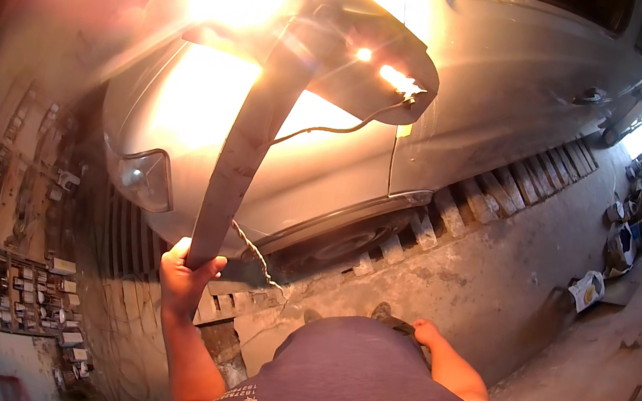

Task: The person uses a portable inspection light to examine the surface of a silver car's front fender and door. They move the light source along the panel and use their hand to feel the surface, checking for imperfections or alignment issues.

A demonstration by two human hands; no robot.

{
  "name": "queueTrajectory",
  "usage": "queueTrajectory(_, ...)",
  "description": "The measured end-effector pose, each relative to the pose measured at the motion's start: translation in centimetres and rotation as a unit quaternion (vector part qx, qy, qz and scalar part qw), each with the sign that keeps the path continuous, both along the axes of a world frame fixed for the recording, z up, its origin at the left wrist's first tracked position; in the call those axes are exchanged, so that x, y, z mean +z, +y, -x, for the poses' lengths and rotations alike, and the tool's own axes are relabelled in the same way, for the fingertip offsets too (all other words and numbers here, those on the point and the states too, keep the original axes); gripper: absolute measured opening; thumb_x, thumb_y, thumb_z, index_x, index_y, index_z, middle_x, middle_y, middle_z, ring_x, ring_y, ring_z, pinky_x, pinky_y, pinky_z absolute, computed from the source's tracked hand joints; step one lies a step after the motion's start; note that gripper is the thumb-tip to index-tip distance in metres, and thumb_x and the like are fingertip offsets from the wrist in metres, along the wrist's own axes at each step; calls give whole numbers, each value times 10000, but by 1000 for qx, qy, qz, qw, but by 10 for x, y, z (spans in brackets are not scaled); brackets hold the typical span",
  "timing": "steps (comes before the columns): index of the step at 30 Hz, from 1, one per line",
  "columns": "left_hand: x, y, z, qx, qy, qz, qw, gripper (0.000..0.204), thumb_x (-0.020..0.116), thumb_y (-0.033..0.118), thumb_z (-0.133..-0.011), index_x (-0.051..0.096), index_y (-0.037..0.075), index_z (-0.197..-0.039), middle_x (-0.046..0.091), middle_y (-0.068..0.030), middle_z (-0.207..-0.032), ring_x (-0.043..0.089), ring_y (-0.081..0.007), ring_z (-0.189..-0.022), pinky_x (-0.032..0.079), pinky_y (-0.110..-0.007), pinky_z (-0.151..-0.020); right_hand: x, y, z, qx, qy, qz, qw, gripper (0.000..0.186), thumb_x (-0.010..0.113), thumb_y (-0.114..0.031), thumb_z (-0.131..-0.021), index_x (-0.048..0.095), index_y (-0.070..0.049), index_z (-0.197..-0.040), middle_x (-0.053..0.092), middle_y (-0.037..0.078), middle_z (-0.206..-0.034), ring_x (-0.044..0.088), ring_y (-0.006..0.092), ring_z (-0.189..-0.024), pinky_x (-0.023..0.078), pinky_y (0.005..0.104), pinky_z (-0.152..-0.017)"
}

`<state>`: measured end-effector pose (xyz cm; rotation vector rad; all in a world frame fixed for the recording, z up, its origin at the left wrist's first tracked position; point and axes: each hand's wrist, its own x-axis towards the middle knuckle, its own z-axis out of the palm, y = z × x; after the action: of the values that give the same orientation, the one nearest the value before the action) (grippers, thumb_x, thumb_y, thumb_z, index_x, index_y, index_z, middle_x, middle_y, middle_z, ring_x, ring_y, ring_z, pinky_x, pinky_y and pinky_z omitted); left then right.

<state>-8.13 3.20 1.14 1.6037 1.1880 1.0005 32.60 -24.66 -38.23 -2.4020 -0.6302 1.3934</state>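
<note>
My left hand [187, 276] is wrapped around the lower end of a long flat metal bar, the handle of a glowing heat lamp [236, 162]. The lamp's dark head spreads out at the top of the bar, and its glare washes out part of the view. A black cable hangs from the head to the bar, and a twisted pale wire [253, 248] dangles near my hand. Beneath the lamp is the front side of a silver car [488, 101]. Beside my waist, my right hand [426, 332] is closed next to something dark; what it holds, if anything, is hidden.
The car's headlight [144, 177] and shadowed front wheel [343, 246] face me. A slatted floor grate [499, 191] runs along the car's side. Bags and containers [625, 240] stand on the concrete floor at right. At far left, shelving [29, 293] carries many small items.
</note>
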Motion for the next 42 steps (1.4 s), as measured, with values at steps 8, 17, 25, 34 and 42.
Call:
queueTrajectory(8, -4, -1, 1, 6, -10, -2, 1000, 213, 800, 54, -750, 600, 13, -809, 628, -6, -689, 589, -69, -613, 516, -242, -564, 6, 3, -1, -41, 34, 11, 999, 226, 566, -204, -888, 718, -52, -958, 714, 129, -900, 674, 268, -801, 531, 384, -734)
queueTrajectory(17, -3, -1, 3, -2, -1, -12, 1000, 223, 814, 74, -752, 610, 10, -813, 630, -3, -695, 588, -66, -621, 518, -242, -562, 15, 9, 0, -29, 28, -4, 999, 203, 574, -191, -893, 706, -45, -944, 699, 117, -853, 649, 222, -744, 516, 370, -658)
queueTrajectory(25, -2, -3, 3, 9, -2, 6, 1000, 225, 813, 80, -755, 611, 9, -822, 633, -6, -703, 596, -72, -633, 525, -245, -571, 2, 7, -1, -29, 24, -19, 999, 162, 598, -186, -885, 685, -50, -872, 666, 68, -746, 589, 173, -629, 477, 343, -594)
queueTrajectory(34, 4, -8, 3, 12, -9, 12, 1000, 220, 810, 75, -752, 608, 12, -815, 633, -10, -686, 592, -72, -623, 518, -239, -581, 163, 182, 17, 104, 33, -341, 934, 316, 722, -303, -862, 607, -49, -713, 563, -2, -637, 492, 94, -606, 437, 285, -585)
queueTrajectory(42, 0, -9, 11, 17, 2, -16, 1000, 210, 806, 60, -746, 605, 19, -792, 622, -3, -662, 573, -61, -612, 475, -229, -554, 255, 292, 80, 176, -3, -459, 871, 393, 701, -379, -861, 642, -6, -751, 619, 84, -683, 558, 178, -659, 480, 333, -664)
